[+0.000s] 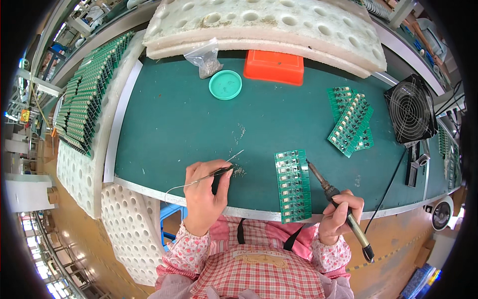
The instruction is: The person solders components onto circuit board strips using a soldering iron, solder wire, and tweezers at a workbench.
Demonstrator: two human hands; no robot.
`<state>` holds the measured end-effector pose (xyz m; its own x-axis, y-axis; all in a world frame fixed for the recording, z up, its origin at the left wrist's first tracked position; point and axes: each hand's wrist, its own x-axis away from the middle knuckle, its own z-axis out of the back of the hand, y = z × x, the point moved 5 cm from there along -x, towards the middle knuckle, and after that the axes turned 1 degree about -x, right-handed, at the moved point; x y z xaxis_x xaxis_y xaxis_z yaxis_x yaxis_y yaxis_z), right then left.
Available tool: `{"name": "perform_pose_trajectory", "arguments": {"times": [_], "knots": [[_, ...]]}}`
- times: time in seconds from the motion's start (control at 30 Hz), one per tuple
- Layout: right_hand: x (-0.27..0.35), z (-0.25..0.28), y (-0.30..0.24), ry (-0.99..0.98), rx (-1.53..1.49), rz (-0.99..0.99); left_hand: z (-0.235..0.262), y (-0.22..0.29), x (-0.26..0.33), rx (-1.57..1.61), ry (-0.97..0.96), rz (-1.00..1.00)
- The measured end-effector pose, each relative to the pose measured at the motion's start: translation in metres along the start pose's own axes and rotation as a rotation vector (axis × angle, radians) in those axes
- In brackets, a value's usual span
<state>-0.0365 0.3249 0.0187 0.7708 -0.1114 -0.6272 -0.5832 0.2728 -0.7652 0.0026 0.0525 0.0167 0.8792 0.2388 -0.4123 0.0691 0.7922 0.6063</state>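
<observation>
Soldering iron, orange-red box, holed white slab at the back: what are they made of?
Soldering iron: shaft likely metal, thin and dull brownish-grey; handle brassy and smooth, metal or coated plastic, can't tell.
Orange-red box: probably moulded plastic, one even colour, rounded corners.
White slab: looks like foam, matte and thick, with roughened, stained patches.

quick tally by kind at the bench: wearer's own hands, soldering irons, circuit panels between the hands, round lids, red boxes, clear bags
Hands: 2, left hand and right hand
Soldering iron: 1
Circuit panel between the hands: 1
Round lid: 1
Red box: 1
Clear bag: 1
Total: 7
</observation>
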Motion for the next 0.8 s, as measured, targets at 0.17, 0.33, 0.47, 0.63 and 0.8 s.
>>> {"name": "perform_pose_trajectory", "arguments": {"times": [0.17, 0.33, 0.47, 0.63, 0.8], "knots": [[0.0000, -0.0001, -0.0003, 0.001, 0.007, -0.011, -0.0010, 0.0000, -0.0002, -0.014, 0.005, -0.019], [0.0010, 0.0017, 0.0014, 0.014, -0.001, -0.002, -0.0013, -0.0010, 0.0001, 0.000, -0.005, 0.002], [0.0006, 0.0018, 0.0007, 0.010, 0.021, 0.005, -0.0020, 0.0003, -0.0016, 0.002, 0.009, -0.037], [0.0015, 0.0023, 0.0016, 0.022, 0.015, 0.001, -0.0028, -0.0019, -0.0020, 0.031, -0.008, -0.002], [0.0011, 0.0017, 0.0005, 0.015, 0.021, 0.008, -0.0029, -0.0013, -0.0029, 0.052, -0.033, 0.027]]}}
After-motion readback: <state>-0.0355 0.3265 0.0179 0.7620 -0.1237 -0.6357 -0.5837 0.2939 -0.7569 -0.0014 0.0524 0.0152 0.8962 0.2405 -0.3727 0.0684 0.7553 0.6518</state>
